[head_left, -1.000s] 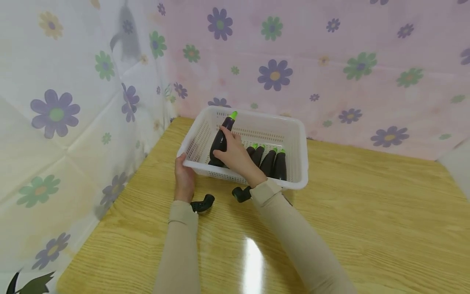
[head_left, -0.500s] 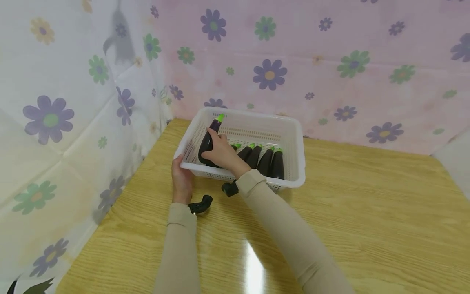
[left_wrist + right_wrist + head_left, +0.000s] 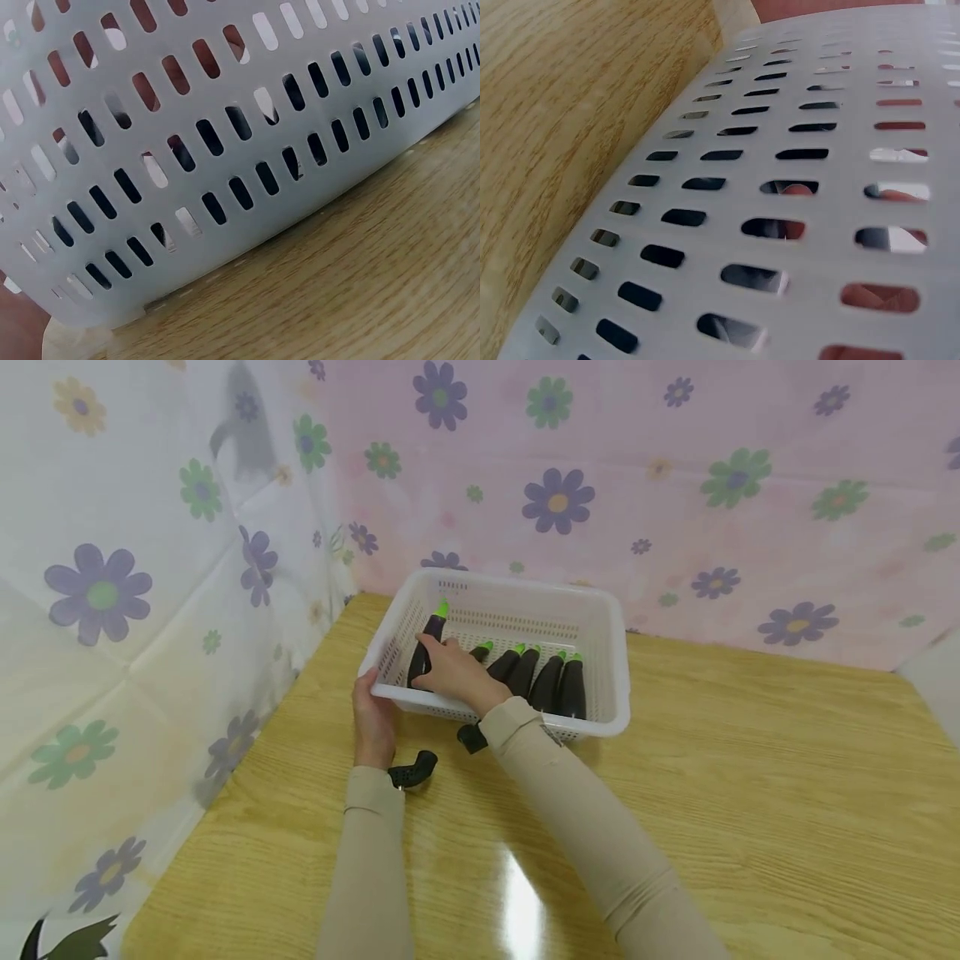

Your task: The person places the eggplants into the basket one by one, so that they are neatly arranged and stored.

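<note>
In the head view, a white plastic basket [image 3: 525,582] with slotted walls stands on the table. My left hand [image 3: 373,727] holds its near left corner, thumb at the rim. Inside the basket's left end, my right hand [image 3: 459,675] grips a dark purple eggplant [image 3: 435,628], its bright green stem end pointing to the back. Several more eggplants [image 3: 572,689] lie in a row to the right, stems also toward the back. Both wrist views face the basket's near wall [image 3: 841,206], with dark eggplant and bits of hand showing through the slots.
The wood-grain table [image 3: 750,777] extends to the right and in front of the basket. A flowered pink cloth [image 3: 622,427] hangs behind it, and a white flowered cloth [image 3: 165,635] hangs along the left. Black wrist mounts [image 3: 414,770] sit at both wrists.
The right hand has moved left and lowered the eggplant into the basket's left end. Another eggplant has come into view beside the hand. The left hand stays at the corner.
</note>
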The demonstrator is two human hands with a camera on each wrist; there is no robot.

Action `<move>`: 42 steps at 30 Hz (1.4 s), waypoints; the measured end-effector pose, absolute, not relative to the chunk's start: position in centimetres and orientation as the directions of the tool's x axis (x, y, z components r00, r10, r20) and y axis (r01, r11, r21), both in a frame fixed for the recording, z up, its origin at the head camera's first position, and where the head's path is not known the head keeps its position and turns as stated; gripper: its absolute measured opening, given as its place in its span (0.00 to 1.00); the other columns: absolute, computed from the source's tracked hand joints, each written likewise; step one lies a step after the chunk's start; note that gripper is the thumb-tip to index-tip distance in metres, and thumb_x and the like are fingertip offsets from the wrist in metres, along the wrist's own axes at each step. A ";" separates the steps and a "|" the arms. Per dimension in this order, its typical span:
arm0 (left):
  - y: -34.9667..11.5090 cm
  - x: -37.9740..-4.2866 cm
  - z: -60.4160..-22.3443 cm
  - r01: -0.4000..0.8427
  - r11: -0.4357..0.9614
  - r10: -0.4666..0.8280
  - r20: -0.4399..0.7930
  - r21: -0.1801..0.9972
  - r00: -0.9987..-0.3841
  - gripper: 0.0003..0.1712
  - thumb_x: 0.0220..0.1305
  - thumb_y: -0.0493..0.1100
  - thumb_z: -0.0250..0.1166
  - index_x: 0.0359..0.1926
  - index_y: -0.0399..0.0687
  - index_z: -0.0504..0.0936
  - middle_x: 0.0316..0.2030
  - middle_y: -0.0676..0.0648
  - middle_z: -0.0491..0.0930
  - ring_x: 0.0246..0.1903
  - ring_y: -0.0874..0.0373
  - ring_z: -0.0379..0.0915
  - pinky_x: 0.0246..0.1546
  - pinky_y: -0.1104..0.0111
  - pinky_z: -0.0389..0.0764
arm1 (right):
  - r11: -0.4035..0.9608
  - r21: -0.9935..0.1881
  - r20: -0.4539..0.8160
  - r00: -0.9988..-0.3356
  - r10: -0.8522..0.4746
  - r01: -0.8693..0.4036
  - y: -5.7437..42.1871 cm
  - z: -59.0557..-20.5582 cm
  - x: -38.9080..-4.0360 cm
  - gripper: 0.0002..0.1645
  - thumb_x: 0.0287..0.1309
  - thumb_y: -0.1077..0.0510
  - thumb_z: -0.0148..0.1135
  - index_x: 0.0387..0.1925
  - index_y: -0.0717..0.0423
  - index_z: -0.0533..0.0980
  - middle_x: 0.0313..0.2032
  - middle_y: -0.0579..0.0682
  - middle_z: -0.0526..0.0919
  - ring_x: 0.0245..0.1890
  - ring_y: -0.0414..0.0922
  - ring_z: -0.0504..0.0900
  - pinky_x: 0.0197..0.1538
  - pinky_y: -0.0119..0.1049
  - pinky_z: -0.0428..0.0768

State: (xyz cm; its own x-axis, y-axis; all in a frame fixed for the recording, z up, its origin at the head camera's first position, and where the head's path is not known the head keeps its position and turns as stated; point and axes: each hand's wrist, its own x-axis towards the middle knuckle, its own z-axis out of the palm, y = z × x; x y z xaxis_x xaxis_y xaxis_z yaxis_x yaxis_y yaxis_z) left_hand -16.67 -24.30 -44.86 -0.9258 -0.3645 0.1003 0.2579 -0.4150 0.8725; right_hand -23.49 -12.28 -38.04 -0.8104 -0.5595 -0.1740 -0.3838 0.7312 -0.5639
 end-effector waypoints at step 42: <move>-23.9 -17.1 -44.9 0.315 -0.343 -0.426 0.152 0.885 -0.892 0.27 0.60 0.46 0.41 0.59 0.41 0.65 0.58 0.45 0.65 0.58 0.56 0.59 0.58 0.64 0.54 | 0.764 -0.159 0.299 -0.768 -0.566 -0.625 -9.9 -37.7 -22.0 0.15 0.60 0.54 0.44 0.41 0.47 0.77 0.29 0.45 0.77 0.18 0.39 0.70 0.16 0.32 0.67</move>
State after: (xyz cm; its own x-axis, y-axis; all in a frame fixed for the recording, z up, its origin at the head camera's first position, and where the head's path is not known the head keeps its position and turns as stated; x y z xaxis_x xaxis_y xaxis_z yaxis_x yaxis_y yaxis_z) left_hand -17.11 -23.89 -44.92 -0.8920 -0.4256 0.1523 0.3149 -0.3435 0.8848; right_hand -22.03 -9.88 -37.67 -0.7680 -0.5663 0.2991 -0.6253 0.7639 -0.1593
